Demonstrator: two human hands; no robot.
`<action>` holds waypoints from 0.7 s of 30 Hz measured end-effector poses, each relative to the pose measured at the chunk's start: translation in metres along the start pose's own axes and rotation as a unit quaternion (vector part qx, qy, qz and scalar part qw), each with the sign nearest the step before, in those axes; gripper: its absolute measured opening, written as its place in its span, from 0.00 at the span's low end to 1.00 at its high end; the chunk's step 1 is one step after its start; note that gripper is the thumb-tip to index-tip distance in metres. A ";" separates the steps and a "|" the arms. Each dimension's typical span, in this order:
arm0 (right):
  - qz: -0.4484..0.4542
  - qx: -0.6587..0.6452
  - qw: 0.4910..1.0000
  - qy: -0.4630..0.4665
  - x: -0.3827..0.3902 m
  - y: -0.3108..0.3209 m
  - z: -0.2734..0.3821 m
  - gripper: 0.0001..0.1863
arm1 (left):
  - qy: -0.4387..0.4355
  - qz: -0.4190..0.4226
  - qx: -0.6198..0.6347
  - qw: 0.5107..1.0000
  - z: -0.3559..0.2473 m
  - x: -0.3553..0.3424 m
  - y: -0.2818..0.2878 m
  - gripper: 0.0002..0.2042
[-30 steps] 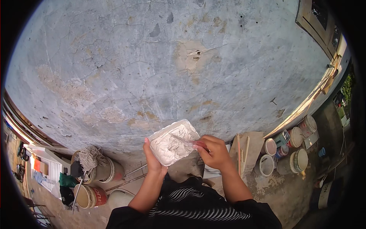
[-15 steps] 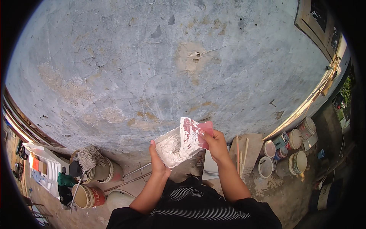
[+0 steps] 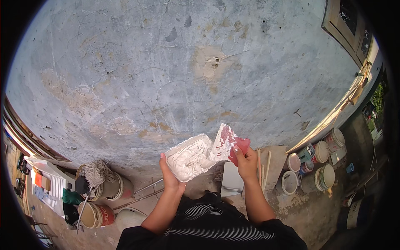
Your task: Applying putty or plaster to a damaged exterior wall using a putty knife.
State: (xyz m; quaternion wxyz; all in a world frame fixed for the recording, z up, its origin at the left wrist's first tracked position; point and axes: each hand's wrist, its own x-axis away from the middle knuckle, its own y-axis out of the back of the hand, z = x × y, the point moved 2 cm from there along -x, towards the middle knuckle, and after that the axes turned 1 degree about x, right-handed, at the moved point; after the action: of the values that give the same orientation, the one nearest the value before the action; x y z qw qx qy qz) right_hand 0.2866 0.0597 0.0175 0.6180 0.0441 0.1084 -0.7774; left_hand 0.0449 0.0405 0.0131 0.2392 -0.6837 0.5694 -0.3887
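Note:
My left hand [image 3: 169,175] grips a rectangular tub [image 3: 188,157] of creamy white paste from the left side and underneath. A pink flat scraper [image 3: 231,142], smeared with white paste, is in my right hand [image 3: 246,166], thumb on its face, just past the tub's right rim and tilted up. Behind both stands a cracked pale blue-grey wall [image 3: 137,83] with patches and small holes.
Low left are buckets [image 3: 93,216] with a mop head [image 3: 96,173] and a white slatted piece [image 3: 43,183]. Right are boards and sticks [image 3: 268,166], more paint buckets [image 3: 321,181], a blue cup [image 3: 350,168]. A window frame [image 3: 350,37] is at upper right.
My right hand has lifted the scraper out of the paste, turned its pink face up and moved it rightward beside the tub. My left hand still holds the tub, with slight shifts.

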 end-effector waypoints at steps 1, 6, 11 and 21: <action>-0.003 0.011 1.000 -0.002 0.002 0.002 -0.003 0.10 | 0.000 -0.001 -0.001 1.000 0.000 0.000 0.001 0.40; -0.002 0.033 0.999 -0.036 0.003 0.013 -0.008 0.10 | 0.013 0.003 -0.007 1.000 0.006 0.002 0.000 0.40; 0.056 -0.012 0.989 -0.139 0.002 0.014 -0.013 0.09 | 0.027 0.002 -0.019 0.999 0.015 0.004 -0.002 0.39; 0.022 -0.139 0.984 -0.114 -0.004 0.000 0.008 0.10 | 0.036 0.011 -0.009 0.999 0.018 -0.002 0.012 0.40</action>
State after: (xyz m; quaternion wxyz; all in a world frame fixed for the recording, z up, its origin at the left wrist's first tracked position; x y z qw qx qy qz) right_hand 0.2880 0.0620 0.0266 0.6433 -0.1281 0.1432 -0.7411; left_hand 0.0524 0.0374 -0.0070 0.2164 -0.6648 0.5889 -0.4054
